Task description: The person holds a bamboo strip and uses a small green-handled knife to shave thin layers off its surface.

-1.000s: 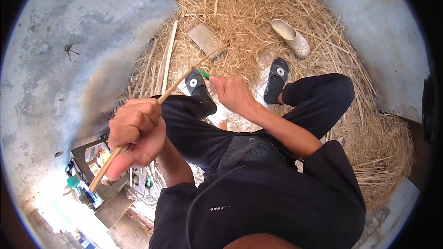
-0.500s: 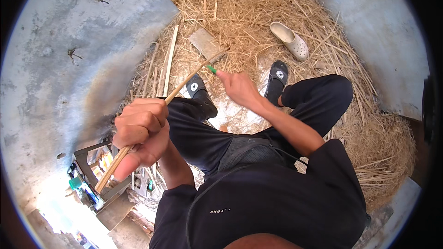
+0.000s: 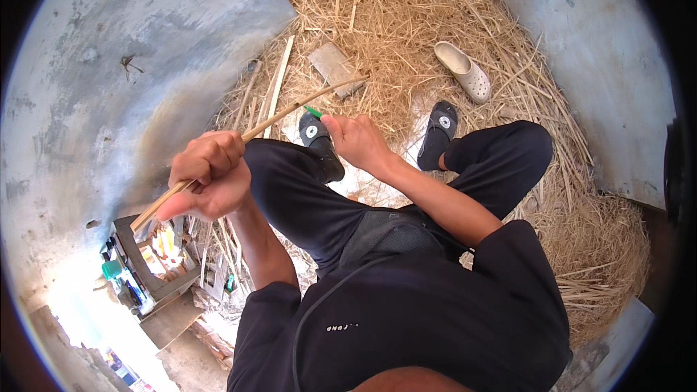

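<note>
My left hand [image 3: 210,174] is closed in a fist around a long, thin bamboo strip [image 3: 279,119]. One end of the strip sticks out below the fist; the other runs up and right, curving slightly to a thin tip. Closed with the thumb side toward the strip, my right hand [image 3: 361,144] grips a small green tool [image 3: 313,112]. Its green end meets the strip or lies very close to it, partway between my left fist and the tip. The rest of the tool is hidden inside my fingers, so its kind does not show.
Bamboo shavings [image 3: 392,36] cover the floor ahead and to the right. A flat rectangular block [image 3: 334,65] and long pale slats [image 3: 279,83] lie beyond my feet, with a beige clog [image 3: 463,72] farther right. A grey wall [image 3: 131,65] rises at left, above a wooden frame [image 3: 149,265].
My left hand has risen a little and moved left, so the bamboo strip lies flatter. My right hand with the green tool has shifted left, closer to my left fist.
</note>
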### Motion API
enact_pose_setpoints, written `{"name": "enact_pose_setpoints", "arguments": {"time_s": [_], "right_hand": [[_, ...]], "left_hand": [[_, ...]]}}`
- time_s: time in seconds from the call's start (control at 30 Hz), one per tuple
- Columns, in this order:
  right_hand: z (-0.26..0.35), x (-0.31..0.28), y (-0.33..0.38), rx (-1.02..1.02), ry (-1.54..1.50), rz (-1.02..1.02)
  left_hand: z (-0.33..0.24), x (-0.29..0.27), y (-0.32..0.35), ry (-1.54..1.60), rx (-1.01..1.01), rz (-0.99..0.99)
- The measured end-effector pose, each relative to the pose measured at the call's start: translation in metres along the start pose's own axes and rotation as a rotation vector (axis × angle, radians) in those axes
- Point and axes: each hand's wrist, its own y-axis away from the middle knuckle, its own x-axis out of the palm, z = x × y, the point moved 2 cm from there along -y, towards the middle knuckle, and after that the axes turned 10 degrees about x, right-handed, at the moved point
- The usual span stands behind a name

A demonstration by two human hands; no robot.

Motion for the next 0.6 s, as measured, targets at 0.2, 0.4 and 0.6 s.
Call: {"name": "enact_pose_setpoints", "arguments": {"time_s": [0.2,0.4,0.6], "right_hand": [[-0.109,0.015,0.013,0.067,0.292,-0.038],[-0.041,-0.001,0.029,0.207,0.015,-0.032],[-0.015,-0.024,0.029,0.215,-0.051,0.021]], "left_hand": [[0.001,0.014,0.004,0.000,0.033,0.065],[0.007,0.010,0.001,0.026,0.007,0.004],[0.010,0.001,-0.005,0.049,-0.016,-0.013]]}}
